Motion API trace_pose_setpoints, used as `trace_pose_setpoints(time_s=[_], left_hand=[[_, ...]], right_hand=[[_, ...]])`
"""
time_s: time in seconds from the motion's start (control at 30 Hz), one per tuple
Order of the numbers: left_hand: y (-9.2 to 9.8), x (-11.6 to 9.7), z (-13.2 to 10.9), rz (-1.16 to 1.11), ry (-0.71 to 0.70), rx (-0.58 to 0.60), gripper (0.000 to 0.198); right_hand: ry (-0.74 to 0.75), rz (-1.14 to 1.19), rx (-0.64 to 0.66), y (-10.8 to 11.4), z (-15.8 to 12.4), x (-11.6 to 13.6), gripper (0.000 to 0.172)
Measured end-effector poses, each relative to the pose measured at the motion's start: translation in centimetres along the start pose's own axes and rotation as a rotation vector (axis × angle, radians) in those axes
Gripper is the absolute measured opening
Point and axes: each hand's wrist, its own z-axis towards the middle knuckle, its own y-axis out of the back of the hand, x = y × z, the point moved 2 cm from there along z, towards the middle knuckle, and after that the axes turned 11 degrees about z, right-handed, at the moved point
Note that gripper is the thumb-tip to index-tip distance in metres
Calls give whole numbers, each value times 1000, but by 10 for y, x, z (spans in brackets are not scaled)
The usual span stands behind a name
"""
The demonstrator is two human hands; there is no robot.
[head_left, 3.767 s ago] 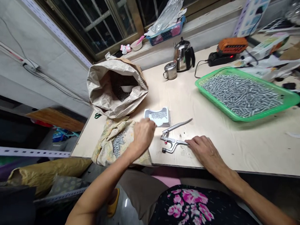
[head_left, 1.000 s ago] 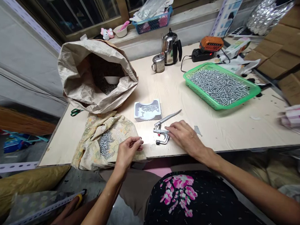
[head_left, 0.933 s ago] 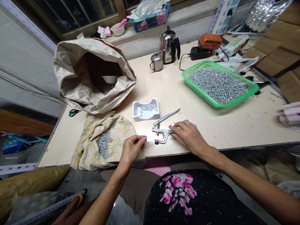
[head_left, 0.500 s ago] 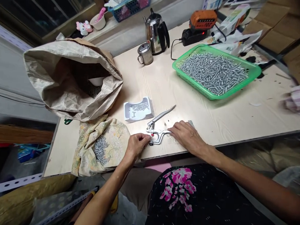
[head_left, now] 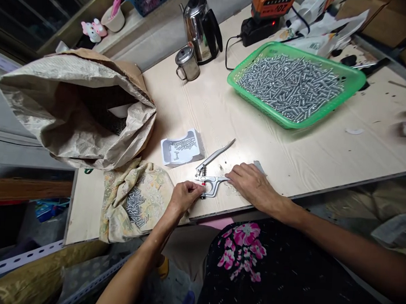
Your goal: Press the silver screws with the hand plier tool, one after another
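Observation:
A metal hand press tool (head_left: 212, 175) lies on the pale table near its front edge, upper handle raised. My left hand (head_left: 184, 198) is pinched at the tool's jaw end, fingertips pressed together on a small piece too small to name. My right hand (head_left: 252, 183) rests flat over the tool's lower handle, holding it down. A small white tray (head_left: 181, 147) with a few metal pins sits just behind the tool. A patterned cloth (head_left: 137, 198) with a heap of pins lies to the left of my left hand.
A big open paper sack (head_left: 73, 106) stands at the left. A green basket (head_left: 295, 82) full of metal pins sits at the back right. Kettle (head_left: 201, 26), small metal cup (head_left: 187, 64), and an orange charger (head_left: 271, 5) stand along the back.
My left hand moved from the cloth's edge to the tool's jaw with its fingers pinched. My right hand stayed on the handle. The view tilted down and closer.

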Motion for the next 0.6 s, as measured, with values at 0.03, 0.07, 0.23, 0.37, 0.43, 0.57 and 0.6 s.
trace_pose_setpoints(time_s=[0.03,0.07,0.23,0.37,0.43,0.57,0.6], left_hand=[[0,-1,0,7,3,9,39],[0,-1,0,4,13,24,38],[-1,-5,-1,-96,86,90,41],[-2,-8,-5,-193,134,107,41],[-3,-9,-7,-234,135,96,43],[-7,-8,-11,-347,83,6,45],[-8,-8,-12,-370,71,-22,45]], right_hand=[[1,1,-8,-1,0,0,19],[2,-1,-19,-1,-1,0,19],[-11,-27,-61,-4,-3,3,18],[-29,-21,-100,-5,-3,4,18],[-38,-19,-125,-5,-3,4,19],[-35,-62,-127,-2,0,3,20],[-28,-76,-113,-1,0,3,20]])
